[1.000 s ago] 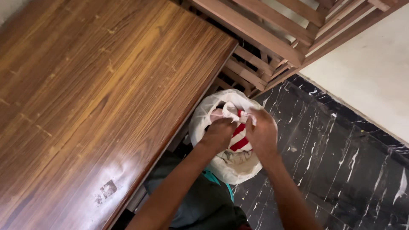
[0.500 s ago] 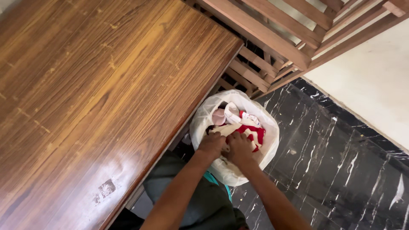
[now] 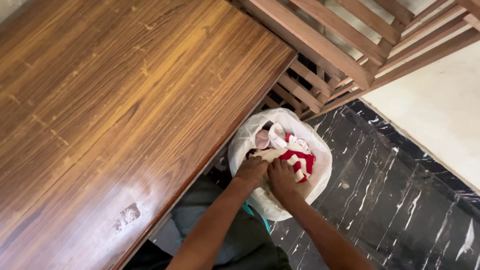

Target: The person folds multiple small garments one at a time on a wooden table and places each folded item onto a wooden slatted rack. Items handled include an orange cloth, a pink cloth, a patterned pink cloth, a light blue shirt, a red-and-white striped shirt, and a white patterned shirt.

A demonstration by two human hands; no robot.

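A large wooden table [image 3: 115,110] with a worn, streaked top fills the left of your view. Just right of its near edge, a white mesh bag [image 3: 320,177] stands open on the floor, mouth up toward you. Your left hand [image 3: 251,171] and right hand [image 3: 281,178] sit side by side inside the mouth, both pressing down on a red-and-white striped cloth [image 3: 296,161]; fingers are curled into the fabric, though you cannot tell how tightly they grip. The cloth's stripes run from near left to far right. A pale pink and white garment [image 3: 270,136] lies at the far side of the bag. Right of it spreads black marble floor [image 3: 400,200]; wooden slats [image 3: 340,45] rise beyond.
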